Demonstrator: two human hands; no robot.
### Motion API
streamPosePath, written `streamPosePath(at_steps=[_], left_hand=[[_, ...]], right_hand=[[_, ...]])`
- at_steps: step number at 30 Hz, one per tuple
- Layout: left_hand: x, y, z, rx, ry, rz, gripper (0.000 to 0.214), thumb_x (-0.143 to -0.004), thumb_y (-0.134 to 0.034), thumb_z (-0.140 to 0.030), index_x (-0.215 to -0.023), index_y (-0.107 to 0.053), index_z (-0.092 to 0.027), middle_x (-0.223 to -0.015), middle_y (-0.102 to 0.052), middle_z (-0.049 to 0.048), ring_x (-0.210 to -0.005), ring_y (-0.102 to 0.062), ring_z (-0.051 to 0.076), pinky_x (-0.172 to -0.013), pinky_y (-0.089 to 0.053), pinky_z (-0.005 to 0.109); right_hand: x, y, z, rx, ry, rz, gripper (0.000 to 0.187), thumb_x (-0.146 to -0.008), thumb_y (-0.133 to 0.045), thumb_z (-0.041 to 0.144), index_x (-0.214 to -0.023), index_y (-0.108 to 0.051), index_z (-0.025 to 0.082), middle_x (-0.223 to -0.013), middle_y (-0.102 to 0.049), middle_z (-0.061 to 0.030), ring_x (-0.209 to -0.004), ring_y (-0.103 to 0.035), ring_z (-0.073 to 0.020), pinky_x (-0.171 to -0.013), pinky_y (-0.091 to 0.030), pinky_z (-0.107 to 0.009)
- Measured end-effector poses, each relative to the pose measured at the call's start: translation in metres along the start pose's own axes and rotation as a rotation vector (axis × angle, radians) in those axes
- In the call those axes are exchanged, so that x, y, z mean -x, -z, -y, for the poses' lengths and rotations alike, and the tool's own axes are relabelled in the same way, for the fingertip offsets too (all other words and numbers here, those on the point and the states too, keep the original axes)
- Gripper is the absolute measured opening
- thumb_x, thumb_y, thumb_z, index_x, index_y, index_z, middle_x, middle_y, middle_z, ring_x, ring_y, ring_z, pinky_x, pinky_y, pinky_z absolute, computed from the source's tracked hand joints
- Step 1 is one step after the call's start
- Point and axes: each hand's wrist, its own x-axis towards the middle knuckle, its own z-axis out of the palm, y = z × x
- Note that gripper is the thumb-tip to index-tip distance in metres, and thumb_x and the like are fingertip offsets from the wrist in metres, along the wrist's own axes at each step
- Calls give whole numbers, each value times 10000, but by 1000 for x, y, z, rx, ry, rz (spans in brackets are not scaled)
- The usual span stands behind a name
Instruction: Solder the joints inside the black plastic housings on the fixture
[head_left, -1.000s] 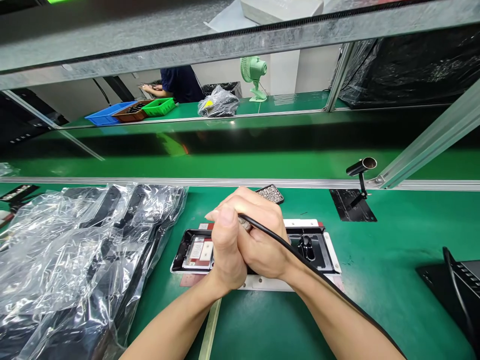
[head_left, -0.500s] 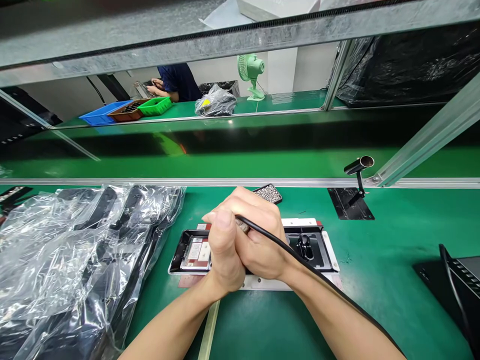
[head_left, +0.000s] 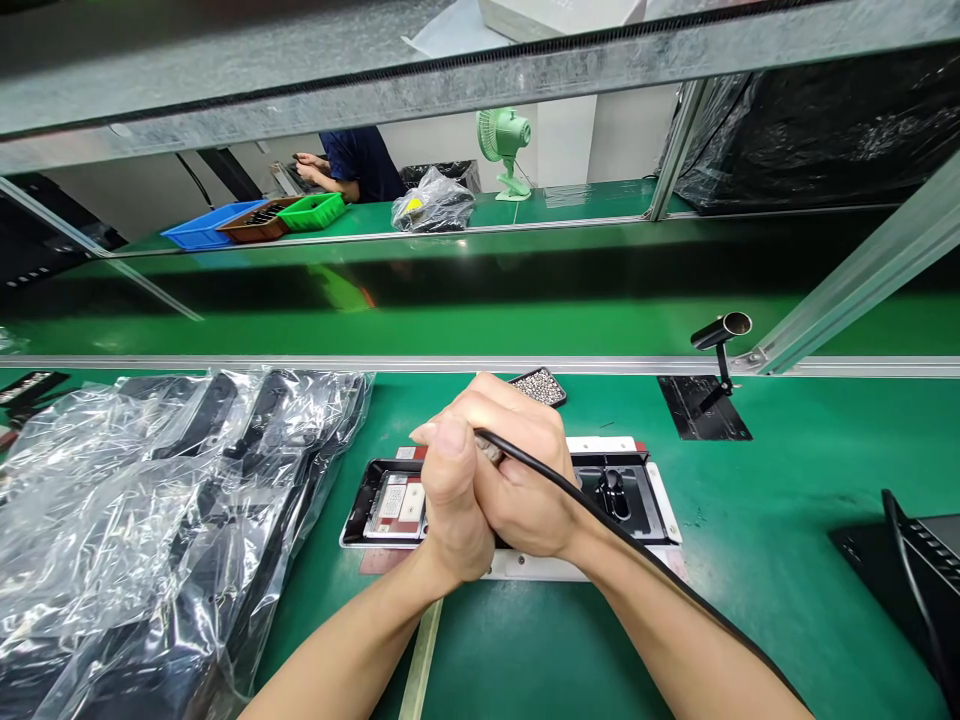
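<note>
Head view, only view supplied. Main risk noted: the tip of the corded tool (head_left: 491,449) was hidden beneath both hands, so in my judgement any slip off its seat could gouge the black casing (head_left: 645,500) or the labelled board at its left end; the likely cause would be pressure applied off-axis, or drag from the cable (head_left: 652,567), which trailed along the right forearm toward the near right corner of the bench (head_left: 750,520). A second risk was the casing shifting on its white plate (head_left: 525,568), as no clamp could be seen. The left hand (head_left: 454,500) and right hand (head_left: 525,480) were pressed together in one fist around the tool, thumb of the left uppermost and fingers curled tight; only a short grey part of the tool showed between them. The tool sat above the middle of the casing, midway along the bench and nearer its near edge. Its long axis appeared steep, top leaning toward the wearer and working end pointing down at the casing, though contact could not be confirmed. The casing's long axis ran parallel to the near edge. A dish of screws (head_left: 541,386) lay just behind the hands; a bag of black parts (head_left: 150,500) occupied the left end.
</note>
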Motion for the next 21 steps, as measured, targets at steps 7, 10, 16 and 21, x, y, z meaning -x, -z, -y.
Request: streamPosePath(at_steps=[7,10,16,21], left_hand=[[0,3,0,-21,-25,42,501,-945,-505,-556,-636,-565,-167,-661,-527,1,-641,-474,136,-651,-446,284],[0,4,1,-21,-1,40,507,-954,-479,-554,-626,-535,-171,-647,-506,3,-634,-471,142,-644,-452,294],[-1,2,0,-41,-35,34,502,-941,-511,-557,-615,-517,-175,-635,-494,-6,-620,-457,132,-632,-441,282],[0,0,-2,19,9,1,488,-909,-568,-561,-617,-558,-169,-658,-523,0,-645,-476,134,-649,-454,274]], right_hand=[[0,0,1,-5,-12,1,271,-977,-479,293,-790,-659,213,-796,-661,-27,-767,-600,-146,-706,-505,-293],[0,0,0,-12,-9,3,279,-980,-472,293,-816,-683,213,-804,-684,-27,-767,-599,-149,-708,-499,-303],[0,-1,-1,-16,-8,10,282,-989,-469,316,-825,-679,223,-822,-700,-29,-776,-594,-156,-716,-502,-318],[-1,0,-1,-19,-3,9,280,-982,-499,338,-780,-652,218,-774,-635,-27,-765,-587,-153,-704,-506,-297]])
